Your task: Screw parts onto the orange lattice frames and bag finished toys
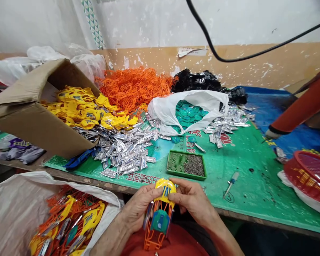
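Both my hands hold one toy assembly [160, 213] close to my body: a yellow shell on top, an orange lattice frame below, a teal piece in the middle. My left hand [137, 209] wraps its left side, fingers closed on the yellow shell. My right hand [194, 201] pinches the shell's right side with thumb and fingers. Just beyond them a green tray [186, 164] of small screws sits on the green table mat [245, 177], with a small screwdriver [230, 183] to its right.
Piles lie across the table: silver parts [125, 147], yellow shells [80, 106] spilling from a cardboard box [29, 121], orange frames [133, 87], black parts [200, 80], teal pieces in a white bag [188, 112]. A bag of finished toys [66, 224] sits lower left. A red basket [309, 176] and another person's orange sleeve [304, 103] are at right.
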The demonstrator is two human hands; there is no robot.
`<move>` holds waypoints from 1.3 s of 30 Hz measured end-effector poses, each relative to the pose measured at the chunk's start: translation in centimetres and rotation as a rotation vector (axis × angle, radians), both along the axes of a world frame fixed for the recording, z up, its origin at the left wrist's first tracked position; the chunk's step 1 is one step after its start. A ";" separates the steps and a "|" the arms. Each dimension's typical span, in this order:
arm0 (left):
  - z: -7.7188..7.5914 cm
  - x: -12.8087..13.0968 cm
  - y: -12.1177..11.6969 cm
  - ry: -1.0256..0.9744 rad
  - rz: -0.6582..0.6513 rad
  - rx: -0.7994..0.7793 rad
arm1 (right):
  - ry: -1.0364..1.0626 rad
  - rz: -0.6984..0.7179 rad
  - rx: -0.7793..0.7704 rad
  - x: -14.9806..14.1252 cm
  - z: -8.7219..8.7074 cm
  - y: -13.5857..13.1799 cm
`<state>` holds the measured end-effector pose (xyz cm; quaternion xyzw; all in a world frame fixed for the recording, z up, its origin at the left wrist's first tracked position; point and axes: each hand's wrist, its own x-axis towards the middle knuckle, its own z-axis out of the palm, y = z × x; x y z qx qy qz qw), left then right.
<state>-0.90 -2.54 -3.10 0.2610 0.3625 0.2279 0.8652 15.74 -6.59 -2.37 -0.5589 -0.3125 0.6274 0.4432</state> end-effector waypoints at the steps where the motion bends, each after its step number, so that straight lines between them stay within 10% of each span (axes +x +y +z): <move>1: 0.0 0.0 0.0 0.000 0.005 -0.003 | -0.012 -0.001 -0.002 -0.1 0.0 0.0; 15: 0.1 0.5 0.2 -0.076 0.101 -0.156 | -0.159 -0.162 0.079 -1.4 -0.4 -0.8; 32: 0.5 0.6 -0.5 -0.023 0.109 -0.091 | -0.451 0.088 0.314 0.4 -0.4 -1.2; 39: 1.2 0.7 -0.5 0.052 0.084 -0.045 | -1.179 -1.028 0.633 11.6 5.9 1.8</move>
